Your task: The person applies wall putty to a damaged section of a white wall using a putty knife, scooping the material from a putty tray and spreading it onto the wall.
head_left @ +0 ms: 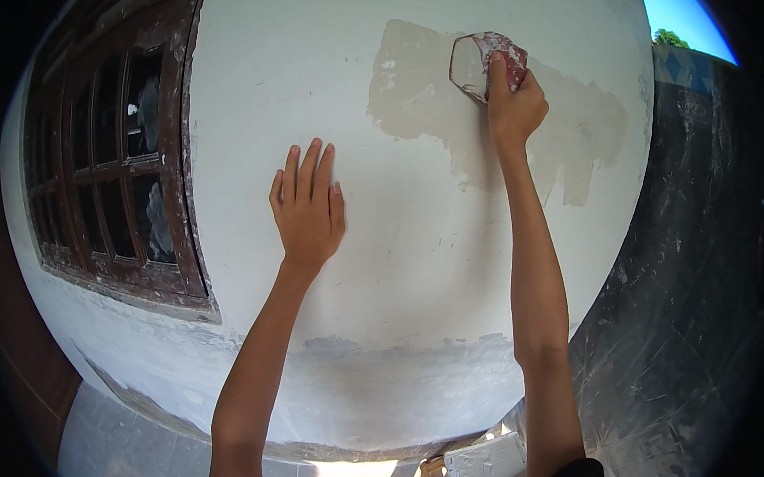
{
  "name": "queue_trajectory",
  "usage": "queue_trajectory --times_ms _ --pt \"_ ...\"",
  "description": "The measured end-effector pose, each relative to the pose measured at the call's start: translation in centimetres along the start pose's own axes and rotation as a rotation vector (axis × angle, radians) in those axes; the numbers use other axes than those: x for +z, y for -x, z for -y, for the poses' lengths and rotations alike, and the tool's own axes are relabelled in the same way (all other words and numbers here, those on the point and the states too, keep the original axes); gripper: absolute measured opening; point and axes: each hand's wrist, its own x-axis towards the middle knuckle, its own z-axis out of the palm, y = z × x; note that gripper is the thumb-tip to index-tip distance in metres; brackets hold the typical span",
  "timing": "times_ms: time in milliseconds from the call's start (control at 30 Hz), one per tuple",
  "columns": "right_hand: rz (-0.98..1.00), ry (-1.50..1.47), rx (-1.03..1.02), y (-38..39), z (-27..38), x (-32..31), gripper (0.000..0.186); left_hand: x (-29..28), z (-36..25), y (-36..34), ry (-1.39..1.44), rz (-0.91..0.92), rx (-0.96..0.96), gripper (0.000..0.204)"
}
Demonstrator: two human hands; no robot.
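High on the white wall (381,264), my right hand (517,109) grips a putty scraper (470,65), a flat angular plate with a reddish-brown part smeared white. My thumb lies along it, and the other fingers wrap behind, mostly hidden. The scraper is at a beige-grey patch of putty (413,80), which spreads to both sides of it with ragged lower edges. Lower and to the left, my left hand (307,211) is open, its fingers stretched and palm toward the wall, seemingly resting on it. It holds nothing.
A brown wooden window (123,179) with dark panes is set into the wall at left. A dark grey surface (684,249) lies beyond the wall's right edge. Below, near my right elbow, a whitish, putty-caked slab or container (485,465) stands by the grey tiled floor (131,440).
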Motion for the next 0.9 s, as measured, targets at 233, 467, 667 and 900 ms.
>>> queue_trajectory --times_ms 233,467,667,900 --pt "0.097 -0.395 0.047 0.7 5.2 2.2 0.038 0.4 0.2 0.2 0.007 -0.019 0.005 0.052" --pt "0.257 -0.042 -0.140 -1.6 3.6 3.6 0.049 0.1 0.1 0.0 0.019 -0.021 0.015 0.051" --pt "-0.018 0.110 0.036 -4.9 -2.8 -1.5 0.048 0.2 0.0 0.0 0.004 -0.021 0.018 0.051" --pt "0.003 -0.346 0.140 -2.1 0.6 -1.8 0.044 0.3 0.0 0.1 -0.014 -0.028 0.006 0.051"
